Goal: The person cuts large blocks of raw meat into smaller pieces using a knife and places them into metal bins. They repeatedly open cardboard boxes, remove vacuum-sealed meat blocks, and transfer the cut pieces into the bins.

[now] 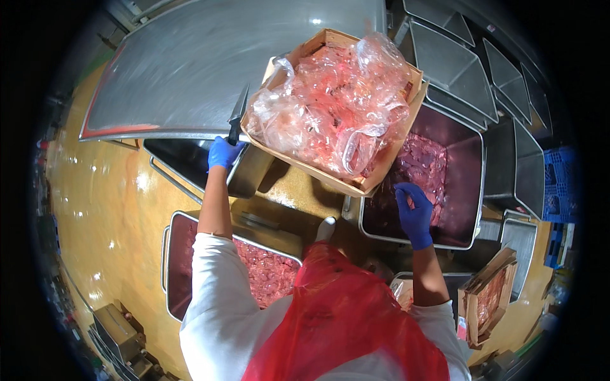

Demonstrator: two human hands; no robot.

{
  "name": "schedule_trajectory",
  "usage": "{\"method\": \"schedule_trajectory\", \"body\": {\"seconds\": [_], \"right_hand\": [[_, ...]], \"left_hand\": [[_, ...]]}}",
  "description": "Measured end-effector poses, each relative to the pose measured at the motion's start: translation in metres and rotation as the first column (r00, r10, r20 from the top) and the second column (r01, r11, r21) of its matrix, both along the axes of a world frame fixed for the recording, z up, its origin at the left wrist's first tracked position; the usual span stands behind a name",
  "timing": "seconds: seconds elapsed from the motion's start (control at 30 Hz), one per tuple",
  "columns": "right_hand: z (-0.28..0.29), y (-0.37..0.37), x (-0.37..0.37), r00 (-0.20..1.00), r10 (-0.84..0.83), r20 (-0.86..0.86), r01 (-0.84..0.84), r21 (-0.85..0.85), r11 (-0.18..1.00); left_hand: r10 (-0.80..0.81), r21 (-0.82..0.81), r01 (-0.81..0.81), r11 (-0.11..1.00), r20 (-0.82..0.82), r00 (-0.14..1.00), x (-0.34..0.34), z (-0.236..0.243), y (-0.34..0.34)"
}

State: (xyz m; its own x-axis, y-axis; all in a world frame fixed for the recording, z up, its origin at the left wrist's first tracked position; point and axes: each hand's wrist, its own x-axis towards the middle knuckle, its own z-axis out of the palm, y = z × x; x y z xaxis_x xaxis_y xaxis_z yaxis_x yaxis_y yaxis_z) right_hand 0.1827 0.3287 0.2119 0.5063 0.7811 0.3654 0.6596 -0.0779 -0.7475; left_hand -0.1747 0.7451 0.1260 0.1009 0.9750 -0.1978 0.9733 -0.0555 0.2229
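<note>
My left hand (pixel 223 153), in a blue glove, is closed around the black handle of a knife (pixel 239 108). The blade points up and away over the metal table's edge, just left of a cardboard box (pixel 330 184). Crumpled clear plastic (pixel 381 60) and red, bloody residue fill the open box, which sits tilted at the table's right end. My right hand (pixel 416 216), also blue-gloved, hovers below the box's right corner, over a deep metal tub (pixel 473 184) with dark red meat (pixel 422 162) in it. Its fingers are loosely curled, with a gap at the thumb and nothing visible between them.
A metal table (pixel 184 70) spans the far left. Another tub (pixel 181 254) of red meat stands by my left arm, and a dark tub (pixel 184 159) sits under the table edge. Several metal tubs (pixel 448 57) line the right. An opened carton (pixel 473 305) leans at lower right.
</note>
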Motion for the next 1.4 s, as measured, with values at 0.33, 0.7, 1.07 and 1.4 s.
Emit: {"method": "schedule_trajectory", "body": {"seconds": [0.33, 0.7, 1.07, 1.4], "right_hand": [[0.006, -0.137, -0.032, 0.985, -0.166, -0.041, 0.163, -0.062, 0.985], [-0.013, -0.289, -0.121, 0.782, -0.138, -0.607, 0.242, 0.093, 0.966], [-0.207, -0.628, -0.188, 0.177, -0.945, -0.275, 0.711, -0.628, 0.316], [-0.326, -0.683, -0.202, 0.19, -0.973, -0.131, 0.612, -0.759, 0.222]], "left_hand": [[-0.593, 0.555, 0.66, 0.507, -0.331, 0.734, -0.07, 0.027, -0.059], [-0.525, 0.038, 0.742, 0.669, 0.731, 0.436, 0.152, 0.087, -0.539], [-0.762, -0.394, 0.918, 0.048, 0.579, 0.289, 0.15, 0.003, -0.677], [-0.859, -0.441, 0.845, 0.303, 0.258, 0.443, -0.047, -0.059, -0.542]]}}
